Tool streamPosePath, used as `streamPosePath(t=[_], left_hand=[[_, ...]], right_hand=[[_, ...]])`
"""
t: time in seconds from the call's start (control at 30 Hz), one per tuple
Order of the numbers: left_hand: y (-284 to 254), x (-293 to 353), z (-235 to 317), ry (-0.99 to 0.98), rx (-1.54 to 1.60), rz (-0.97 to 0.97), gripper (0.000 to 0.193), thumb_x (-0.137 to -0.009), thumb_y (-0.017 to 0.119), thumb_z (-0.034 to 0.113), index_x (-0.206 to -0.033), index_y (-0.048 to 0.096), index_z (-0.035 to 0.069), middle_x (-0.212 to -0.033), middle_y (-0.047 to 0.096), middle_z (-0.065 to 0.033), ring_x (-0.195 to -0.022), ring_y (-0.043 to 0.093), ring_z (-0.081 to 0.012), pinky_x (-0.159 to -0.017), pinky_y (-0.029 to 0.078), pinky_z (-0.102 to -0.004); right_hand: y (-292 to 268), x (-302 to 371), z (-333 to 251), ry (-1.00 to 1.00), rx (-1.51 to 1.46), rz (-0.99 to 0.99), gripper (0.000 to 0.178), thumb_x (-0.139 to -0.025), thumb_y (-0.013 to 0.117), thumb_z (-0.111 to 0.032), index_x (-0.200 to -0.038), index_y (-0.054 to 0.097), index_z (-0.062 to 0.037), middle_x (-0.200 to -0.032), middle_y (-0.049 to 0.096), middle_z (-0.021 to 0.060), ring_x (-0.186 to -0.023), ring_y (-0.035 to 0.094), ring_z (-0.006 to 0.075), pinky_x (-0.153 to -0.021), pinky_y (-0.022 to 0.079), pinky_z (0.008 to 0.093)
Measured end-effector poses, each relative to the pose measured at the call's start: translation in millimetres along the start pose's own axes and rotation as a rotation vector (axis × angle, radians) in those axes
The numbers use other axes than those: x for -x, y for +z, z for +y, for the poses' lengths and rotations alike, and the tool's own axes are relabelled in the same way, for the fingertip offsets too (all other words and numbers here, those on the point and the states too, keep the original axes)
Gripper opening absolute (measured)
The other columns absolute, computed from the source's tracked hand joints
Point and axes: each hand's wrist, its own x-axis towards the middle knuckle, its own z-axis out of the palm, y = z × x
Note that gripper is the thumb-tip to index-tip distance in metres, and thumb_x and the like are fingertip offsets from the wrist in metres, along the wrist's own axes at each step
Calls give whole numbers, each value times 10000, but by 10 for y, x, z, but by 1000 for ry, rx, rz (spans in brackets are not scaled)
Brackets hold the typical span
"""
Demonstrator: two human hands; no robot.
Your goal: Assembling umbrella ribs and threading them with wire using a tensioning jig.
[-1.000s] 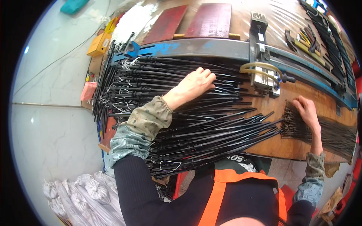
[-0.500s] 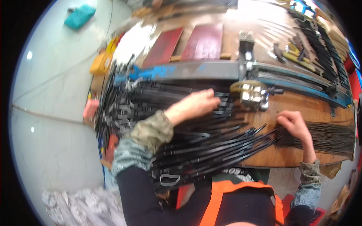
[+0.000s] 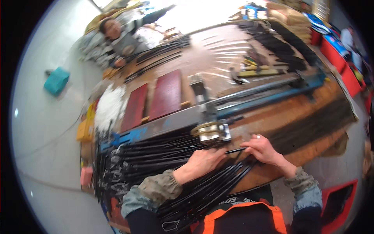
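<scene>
My left hand (image 3: pixel 204 163) is closed over the end of a slim black tube (image 3: pixel 234 150), just below a metal clamp fixture with a brass-coloured ring (image 3: pixel 210 128). From there the tube reaches to my right hand (image 3: pixel 261 149), whose thumb and fingers pinch its other visible end. Whether a thin wire is also between those fingers is too small to tell. Under and left of my left hand lies a thick spread of long black tubes (image 3: pixel 156 160). A bundle of thin dark wires (image 3: pixel 311 124), blurred, rests on the wooden bench to the right of my right hand.
A blue-edged metal rail (image 3: pixel 269 95) crosses the bench behind the fixture. Beyond it are two dark red boards (image 3: pixel 165 94), a hammer (image 3: pixel 237 76) and black strands (image 3: pixel 269 43). Another person (image 3: pixel 124 39) is at the far left. A red bin (image 3: pixel 339 206) stands at lower right.
My view has swung, bringing the other person into sight. My right hand has left the wire bundle and come close to my left hand, with the black tube now between them.
</scene>
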Motion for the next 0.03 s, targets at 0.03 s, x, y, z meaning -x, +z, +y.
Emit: streamPosePath(t=[0.03], left_hand=[[-99, -54, 90, -42, -56, -119, 289, -994, 554, 325, -1210, 562, 133, -837, 685, -150, -628, 682, -365, -506, 548, -463]], right_hand=[[-8, 60, 59, -62, 130, -7, 265, -836, 717, -162, -1089, 714, -85, -775, 654, 87, -710, 531, 275, -699, 435, 409]])
